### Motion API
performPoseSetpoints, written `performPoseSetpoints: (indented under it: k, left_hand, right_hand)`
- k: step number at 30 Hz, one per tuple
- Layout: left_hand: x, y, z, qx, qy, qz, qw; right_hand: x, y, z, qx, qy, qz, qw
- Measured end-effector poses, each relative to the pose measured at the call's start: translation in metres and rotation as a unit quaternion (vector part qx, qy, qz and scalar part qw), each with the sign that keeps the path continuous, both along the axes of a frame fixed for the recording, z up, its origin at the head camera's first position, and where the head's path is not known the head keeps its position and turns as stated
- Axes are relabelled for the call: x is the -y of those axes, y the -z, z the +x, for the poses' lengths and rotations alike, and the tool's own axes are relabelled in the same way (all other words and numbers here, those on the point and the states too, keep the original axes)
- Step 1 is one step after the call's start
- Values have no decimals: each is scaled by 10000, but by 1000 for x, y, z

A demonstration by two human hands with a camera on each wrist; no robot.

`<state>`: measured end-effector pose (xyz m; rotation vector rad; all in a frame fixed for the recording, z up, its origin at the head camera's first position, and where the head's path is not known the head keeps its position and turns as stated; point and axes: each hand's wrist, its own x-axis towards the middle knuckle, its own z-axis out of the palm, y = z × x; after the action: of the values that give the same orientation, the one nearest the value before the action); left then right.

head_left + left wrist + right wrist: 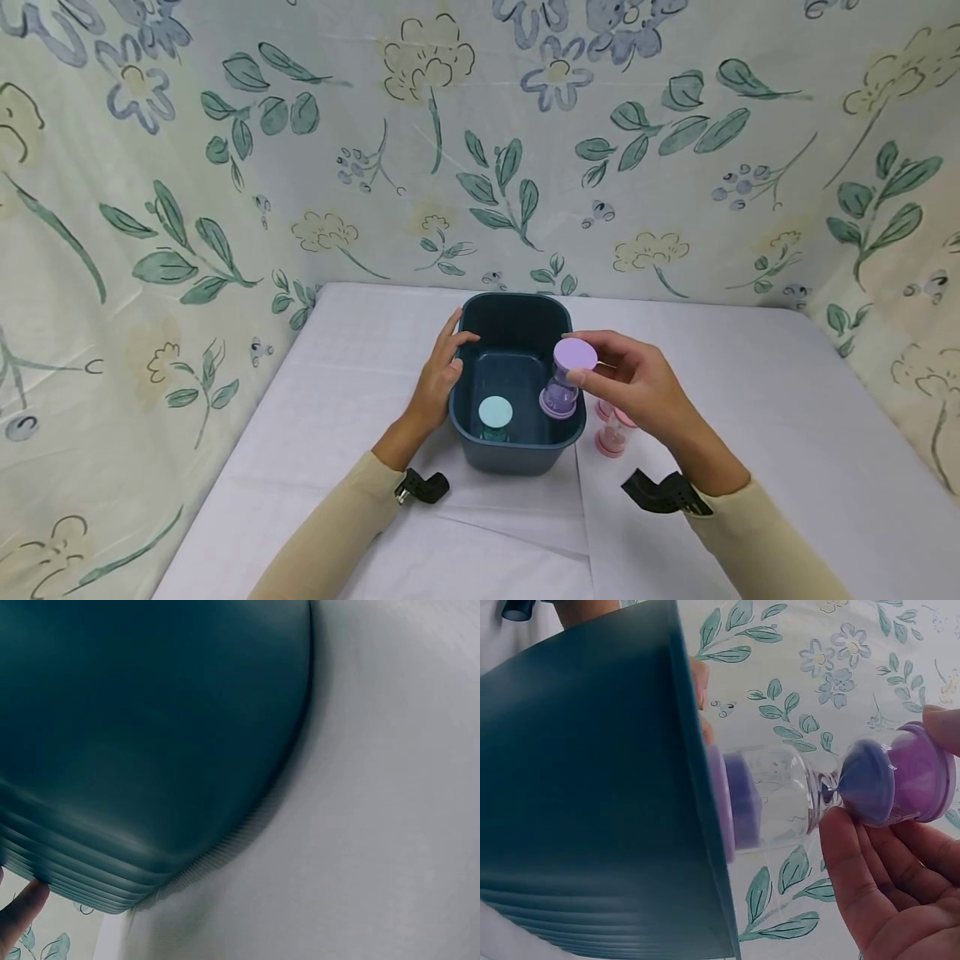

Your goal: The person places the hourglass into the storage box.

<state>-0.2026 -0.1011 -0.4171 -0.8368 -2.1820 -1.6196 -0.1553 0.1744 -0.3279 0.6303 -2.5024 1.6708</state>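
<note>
My right hand [633, 379] holds a purple hourglass [780, 791] by its upper end, thumb and fingers around the lilac cap and glass. The hourglass is upright over the right side of a dark teal plastic bin [495, 458], its lower cap inside the rim in the head view. Purple sand shows in both bulbs. At the bin's left rim, my left hand [433, 379] grips the edge, with some fingers against the outer wall and others over the rim. A mint-capped hourglass [496, 414] stands inside the bin near its front left corner.
Two pink hourglasses [613, 437] stand on the table just right of the bin, partly hidden by my right hand. White cloth covers the table [360, 350], with a fold line in front of the bin. A floral curtain [420, 192] hangs behind and at both sides.
</note>
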Motion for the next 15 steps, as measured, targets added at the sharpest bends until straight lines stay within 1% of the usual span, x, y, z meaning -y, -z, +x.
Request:
performPoseSetpoints:
  k: [7,15]
  left_hand:
    - [1,2,-1,-51,-20,-13,10000]
    - [1,2,-1,-88,-40,-62,9999]
  right_hand:
    - [7,8,-6,51,-288,98,9995]
    - [12,18,-12,328,-494,216,9980]
